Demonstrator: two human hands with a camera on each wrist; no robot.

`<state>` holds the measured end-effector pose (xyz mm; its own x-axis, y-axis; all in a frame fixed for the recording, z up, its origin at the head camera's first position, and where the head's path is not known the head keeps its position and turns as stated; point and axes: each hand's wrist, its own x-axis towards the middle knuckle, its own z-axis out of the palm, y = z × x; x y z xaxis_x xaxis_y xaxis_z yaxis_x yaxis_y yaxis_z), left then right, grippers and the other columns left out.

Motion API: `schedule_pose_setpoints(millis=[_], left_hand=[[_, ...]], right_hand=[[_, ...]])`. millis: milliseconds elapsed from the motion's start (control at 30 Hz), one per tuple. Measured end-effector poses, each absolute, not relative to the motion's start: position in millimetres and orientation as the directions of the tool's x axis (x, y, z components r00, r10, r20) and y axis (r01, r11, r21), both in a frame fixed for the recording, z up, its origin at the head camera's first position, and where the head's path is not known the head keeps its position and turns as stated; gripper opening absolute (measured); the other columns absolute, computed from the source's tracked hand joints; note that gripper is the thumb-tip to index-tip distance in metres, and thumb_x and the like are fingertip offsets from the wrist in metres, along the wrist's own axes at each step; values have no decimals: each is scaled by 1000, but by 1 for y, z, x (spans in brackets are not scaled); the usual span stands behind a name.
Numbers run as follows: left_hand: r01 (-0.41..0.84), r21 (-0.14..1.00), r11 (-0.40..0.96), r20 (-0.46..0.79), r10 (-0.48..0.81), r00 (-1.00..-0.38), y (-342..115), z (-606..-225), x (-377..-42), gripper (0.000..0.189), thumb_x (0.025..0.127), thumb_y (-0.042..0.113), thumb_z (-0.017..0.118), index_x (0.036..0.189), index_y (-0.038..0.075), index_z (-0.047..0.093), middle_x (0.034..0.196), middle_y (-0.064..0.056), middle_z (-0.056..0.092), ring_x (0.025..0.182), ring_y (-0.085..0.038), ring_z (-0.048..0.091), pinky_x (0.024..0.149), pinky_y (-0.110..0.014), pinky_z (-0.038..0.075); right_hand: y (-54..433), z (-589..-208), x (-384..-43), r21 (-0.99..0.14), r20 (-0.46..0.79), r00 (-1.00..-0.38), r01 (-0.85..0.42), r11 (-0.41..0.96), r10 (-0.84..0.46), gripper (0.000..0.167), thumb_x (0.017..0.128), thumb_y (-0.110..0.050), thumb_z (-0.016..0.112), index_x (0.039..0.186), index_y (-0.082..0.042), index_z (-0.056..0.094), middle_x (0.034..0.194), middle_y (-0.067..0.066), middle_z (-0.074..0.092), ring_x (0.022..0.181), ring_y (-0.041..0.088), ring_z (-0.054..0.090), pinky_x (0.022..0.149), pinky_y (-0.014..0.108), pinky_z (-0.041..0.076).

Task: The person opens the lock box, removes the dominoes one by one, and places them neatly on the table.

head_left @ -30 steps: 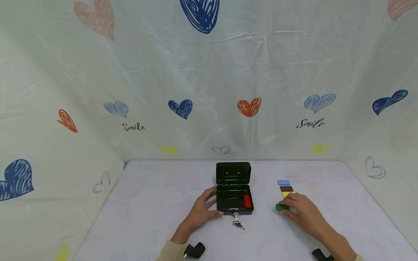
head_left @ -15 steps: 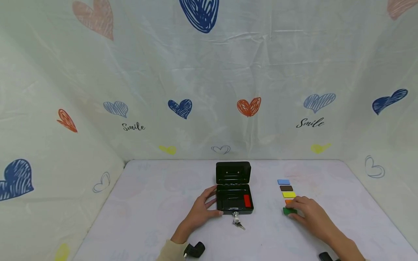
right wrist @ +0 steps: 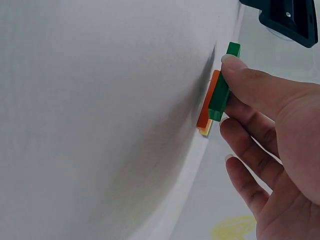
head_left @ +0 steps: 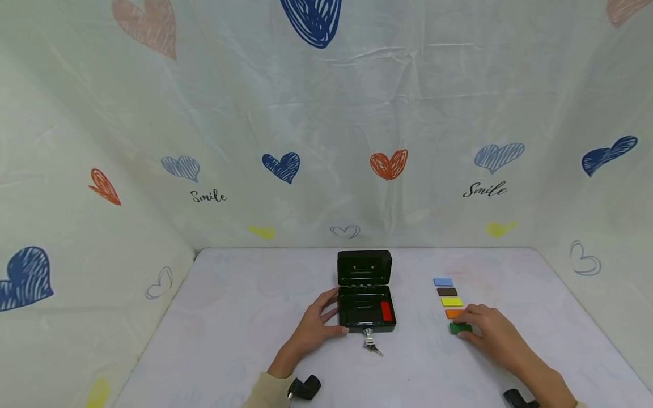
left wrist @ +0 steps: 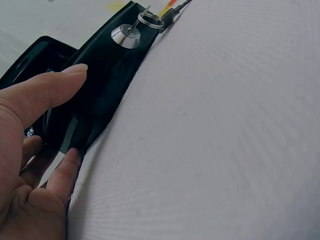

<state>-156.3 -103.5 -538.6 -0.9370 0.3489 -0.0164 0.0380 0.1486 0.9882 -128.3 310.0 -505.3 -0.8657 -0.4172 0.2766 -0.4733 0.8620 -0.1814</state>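
Observation:
A black cash box [head_left: 359,310] stands with its lid [head_left: 364,269] raised and a red block [head_left: 386,311] in its right side. My left hand [head_left: 312,326] holds the box by its front left corner, thumb [left wrist: 57,87] on the front and fingers along the left side. Between thumb and fingertips, my right hand [head_left: 496,335] pinches a flat green block [right wrist: 219,97]. In the head view that block is at the near end of a row; the orange block [head_left: 453,313] is just beyond it, partly covered by the fingers.
Farther back in the row lie a yellow block [head_left: 452,302], a dark brown block [head_left: 447,292] and a light blue block [head_left: 443,281]. Keys [head_left: 374,349] hang from the lock at the box front, over the white table [head_left: 245,294]. A heart-printed cloth stands behind.
My right hand has moved right and slightly nearer with the green block, uncovering the yellow block and most of the orange one. The left hand stays on the cash box.

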Motion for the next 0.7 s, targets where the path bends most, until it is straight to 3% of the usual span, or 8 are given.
schedule_pose_setpoints(millis=[700], left_hand=[[15,992,124,-29,346,-938,-103,-538,-157,96,82,-7,85,163,7,36,165,-23,36,152,-45,39,114,-34,51]], right_hand=[[311,-509,-134,-177,206,-879,-466,867,-430,26,72,-14,96,93,-21,83,95,-11,72,84,12,66,76,35,63]])
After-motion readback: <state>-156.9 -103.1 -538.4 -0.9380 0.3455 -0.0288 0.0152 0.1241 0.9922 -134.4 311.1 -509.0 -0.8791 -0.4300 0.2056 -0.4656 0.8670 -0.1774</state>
